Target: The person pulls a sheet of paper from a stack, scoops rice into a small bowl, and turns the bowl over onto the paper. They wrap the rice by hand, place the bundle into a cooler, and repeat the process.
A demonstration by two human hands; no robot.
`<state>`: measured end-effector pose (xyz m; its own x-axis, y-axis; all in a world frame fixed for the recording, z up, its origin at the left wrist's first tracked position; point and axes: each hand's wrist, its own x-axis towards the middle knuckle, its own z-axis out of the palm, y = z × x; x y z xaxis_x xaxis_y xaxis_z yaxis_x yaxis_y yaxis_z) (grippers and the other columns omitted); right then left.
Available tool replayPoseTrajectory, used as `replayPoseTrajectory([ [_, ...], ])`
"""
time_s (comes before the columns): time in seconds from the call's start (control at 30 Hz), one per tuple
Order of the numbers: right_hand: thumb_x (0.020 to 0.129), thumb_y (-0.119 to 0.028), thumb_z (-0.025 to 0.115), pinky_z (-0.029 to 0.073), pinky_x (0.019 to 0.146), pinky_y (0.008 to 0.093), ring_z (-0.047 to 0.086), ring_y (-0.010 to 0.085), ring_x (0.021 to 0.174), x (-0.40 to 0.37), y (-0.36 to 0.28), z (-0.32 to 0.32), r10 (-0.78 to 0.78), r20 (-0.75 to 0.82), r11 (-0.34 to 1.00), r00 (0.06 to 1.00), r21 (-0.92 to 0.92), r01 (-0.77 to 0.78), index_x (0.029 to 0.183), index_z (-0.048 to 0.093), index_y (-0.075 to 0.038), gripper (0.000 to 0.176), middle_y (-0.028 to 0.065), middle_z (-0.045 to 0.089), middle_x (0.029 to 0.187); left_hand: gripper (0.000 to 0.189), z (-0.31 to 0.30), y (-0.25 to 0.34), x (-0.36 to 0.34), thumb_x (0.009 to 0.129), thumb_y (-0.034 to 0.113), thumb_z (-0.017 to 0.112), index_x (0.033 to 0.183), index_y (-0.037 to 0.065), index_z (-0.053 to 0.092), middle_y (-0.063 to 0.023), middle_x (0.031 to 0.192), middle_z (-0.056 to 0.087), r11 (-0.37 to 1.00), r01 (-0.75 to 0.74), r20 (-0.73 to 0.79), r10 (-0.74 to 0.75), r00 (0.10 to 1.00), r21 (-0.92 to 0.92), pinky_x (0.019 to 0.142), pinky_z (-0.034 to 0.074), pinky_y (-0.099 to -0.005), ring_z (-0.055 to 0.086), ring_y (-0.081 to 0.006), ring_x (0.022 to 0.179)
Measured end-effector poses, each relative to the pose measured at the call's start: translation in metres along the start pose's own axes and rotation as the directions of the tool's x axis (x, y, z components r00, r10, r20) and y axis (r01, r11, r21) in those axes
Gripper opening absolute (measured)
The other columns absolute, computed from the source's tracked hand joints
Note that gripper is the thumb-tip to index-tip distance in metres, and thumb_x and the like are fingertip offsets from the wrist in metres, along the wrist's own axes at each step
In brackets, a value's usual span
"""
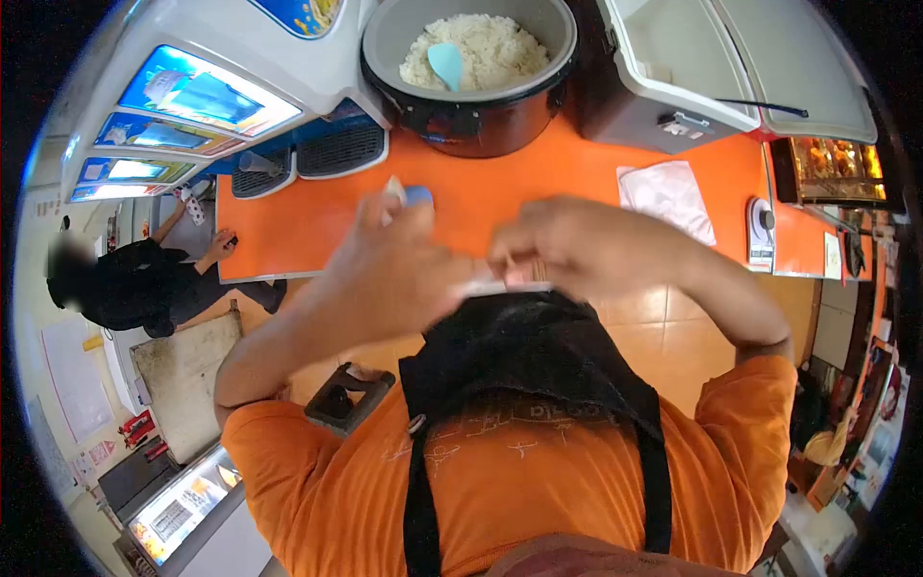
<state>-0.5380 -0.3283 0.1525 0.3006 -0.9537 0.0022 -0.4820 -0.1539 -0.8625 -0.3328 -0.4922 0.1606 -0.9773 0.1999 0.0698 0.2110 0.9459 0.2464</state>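
Observation:
Above the front edge of the orange counter (461,183), my two hands come close together in front of my black apron (524,341). My left hand (394,269) is blurred, its fingers curled; a small whitish piece shows at its upper end, with a small blue item (419,195) just beyond. Bent into a pinch, the fingers of my right hand (567,240) meet near the left fingertips. Something small and pale shows between the hands, and I cannot tell what it is.
A cooker pot (471,120) of white rice (490,48) with a light-blue paddle (445,65) stands at the back. Right of it are an opened cooler box (654,106) and a folded cloth (666,197). A drink dispenser (212,96) stands left. Another person (135,274) is at the far left.

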Motion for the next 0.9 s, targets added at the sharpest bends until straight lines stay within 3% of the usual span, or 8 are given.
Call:
replayPoseTrajectory([
  [0.07, 0.100, -0.021, 0.058, 0.043, 0.075, 0.0370, 0.054, 0.0254, 0.076, -0.023, 0.001, 0.017, 0.010, 0.026, 0.989, 1.000, -0.151, -0.006, 0.090, 0.058, -0.004, 0.020, 0.0079, 0.056, 0.080, 0.021, 0.008, 0.017, -0.010, 0.080, 0.033, 0.074, 0.087, 0.017, 0.061, 0.0008, 0.073, 0.057, 0.998, -0.059, 0.034, 0.059, 0.998, -0.015, 0.091, 0.035, -0.0440, 0.055, -0.0197, 0.089],
  [0.17, 0.096, -0.020, 0.063, 0.043, 0.077, 0.0422, 0.053, 0.0322, 0.079, -0.048, 0.002, 0.032, 0.024, 0.241, 0.977, 0.970, 0.201, -0.074, 0.084, 0.058, -0.004, 0.020, 0.0113, 0.058, 0.082, 0.019, 0.017, 0.026, -0.022, 0.078, 0.029, 0.073, 0.085, 0.017, 0.060, 0.0040, 0.069, 0.054, 0.957, -0.067, 0.107, 0.101, 0.989, -0.282, 0.092, 0.035, -0.0429, 0.054, -0.0177, 0.084],
  [0.27, 0.094, -0.020, 0.065, 0.043, 0.072, 0.0441, 0.055, 0.0343, 0.079, -0.067, 0.003, 0.042, -0.033, 0.062, 0.963, 0.998, 0.269, 0.015, 0.080, 0.051, -0.005, 0.024, 0.0115, 0.053, 0.081, 0.017, 0.036, 0.026, -0.032, 0.077, 0.026, 0.072, 0.084, 0.017, 0.059, 0.0041, 0.067, 0.050, 0.895, -0.063, 0.087, 0.113, 0.990, -0.441, 0.085, 0.039, -0.0381, 0.054, -0.0162, 0.075],
  [0.43, 0.095, -0.022, 0.064, 0.045, 0.063, 0.0423, 0.056, 0.0326, 0.073, -0.093, -0.014, 0.029, 0.062, 0.142, 0.968, 0.988, 0.233, -0.094, 0.080, 0.050, -0.005, 0.026, 0.0108, 0.052, 0.078, 0.018, 0.030, 0.025, -0.034, 0.071, 0.022, 0.071, 0.082, 0.016, 0.058, 0.0031, 0.065, 0.047, 0.913, -0.129, 0.088, 0.176, 0.980, -0.386, 0.057, 0.037, -0.0303, 0.051, -0.0150, 0.062],
  [0.6, 0.094, -0.021, 0.066, 0.042, 0.054, 0.0394, 0.053, 0.0272, 0.055, -0.118, 0.002, 0.001, 0.147, 0.123, 0.954, 0.981, 0.244, -0.174, 0.074, 0.049, -0.004, 0.031, 0.0089, 0.051, 0.065, 0.017, 0.026, 0.015, -0.034, 0.073, 0.021, 0.071, 0.081, 0.015, 0.058, 0.0008, 0.067, 0.051, 0.927, -0.041, 0.140, 0.100, 0.985, -0.373, 0.054, 0.042, -0.0323, 0.056, -0.0166, 0.064],
  [0.7, 0.099, -0.028, 0.060, 0.026, 0.050, 0.0260, 0.030, 0.0063, 0.053, -0.186, 0.043, -0.041, 0.675, -0.386, 0.734, 0.629, 0.269, -0.623, 0.059, 0.038, -0.009, 0.049, -0.0058, 0.029, 0.059, 0.017, 0.024, 0.002, -0.040, 0.074, 0.019, 0.072, 0.082, 0.013, 0.059, -0.0015, 0.070, 0.054, 0.945, 0.037, 0.165, 0.018, 0.986, -0.326, 0.055, 0.046, -0.0342, 0.059, -0.0188, 0.066],
  [0.8, 0.084, -0.048, 0.076, 0.046, 0.084, 0.0400, 0.060, 0.0240, 0.093, -0.111, 0.003, -0.003, 0.121, -0.527, 0.987, 0.841, -0.029, -0.160, 0.097, 0.063, -0.006, 0.046, 0.0074, 0.062, 0.091, 0.019, 0.031, 0.010, -0.023, 0.074, 0.018, 0.073, 0.084, 0.012, 0.059, -0.0030, 0.073, 0.056, 0.955, 0.038, 0.151, 0.007, 0.989, -0.293, 0.057, 0.048, -0.0352, 0.060, -0.0211, 0.067],
  [0.9, 0.067, -0.044, 0.079, 0.040, 0.105, 0.0514, 0.045, 0.0359, 0.135, -0.042, -0.002, 0.022, -0.067, -0.184, 0.919, 0.981, -0.394, -0.011, 0.132, 0.061, -0.012, 0.075, 0.0165, 0.055, 0.136, 0.019, 0.036, 0.018, 0.002, 0.075, 0.016, 0.074, 0.085, 0.011, 0.059, -0.0042, 0.078, 0.059, 0.958, 0.040, 0.096, -0.013, 0.995, -0.285, 0.060, 0.050, -0.0365, 0.061, -0.0247, 0.069],
])
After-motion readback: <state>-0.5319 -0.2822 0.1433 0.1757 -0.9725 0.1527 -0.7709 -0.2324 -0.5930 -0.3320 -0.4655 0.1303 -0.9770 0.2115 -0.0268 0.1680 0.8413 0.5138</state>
